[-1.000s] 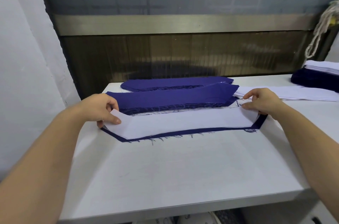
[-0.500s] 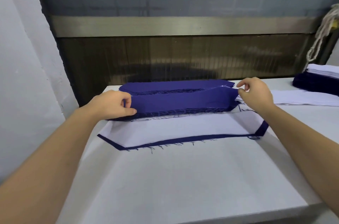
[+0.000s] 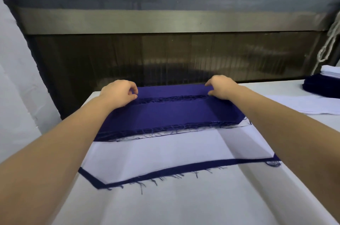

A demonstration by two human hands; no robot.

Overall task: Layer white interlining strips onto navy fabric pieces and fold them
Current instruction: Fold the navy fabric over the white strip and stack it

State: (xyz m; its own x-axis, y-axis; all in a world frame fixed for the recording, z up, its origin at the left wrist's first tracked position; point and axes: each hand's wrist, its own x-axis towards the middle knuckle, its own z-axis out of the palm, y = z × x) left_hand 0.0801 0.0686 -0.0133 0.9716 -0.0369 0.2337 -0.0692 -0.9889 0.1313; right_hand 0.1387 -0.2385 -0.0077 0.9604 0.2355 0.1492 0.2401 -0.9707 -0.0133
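A white interlining strip (image 3: pixel 165 153) lies on a navy fabric piece (image 3: pixel 184 166) whose frayed edge shows along the near side. Behind it sit two stacks of navy pieces, the near stack (image 3: pixel 174 114) and the far stack (image 3: pixel 173 90). My left hand (image 3: pixel 119 95) pinches the left end of the far stack's top piece. My right hand (image 3: pixel 220 87) pinches its right end. Both forearms reach over the layered piece.
The white table (image 3: pixel 184 202) carries loose white interlining strips (image 3: pixel 298 103) on the right and a navy-and-white pile (image 3: pixel 323 84) at the far right. A dark panel (image 3: pixel 165 59) stands right behind the stacks. A white cord (image 3: pixel 329 44) hangs at the right.
Both hands left the ends of the white strip and moved back over the near stack to the far navy stack, where they now pinch its top piece. The camera moved closer.
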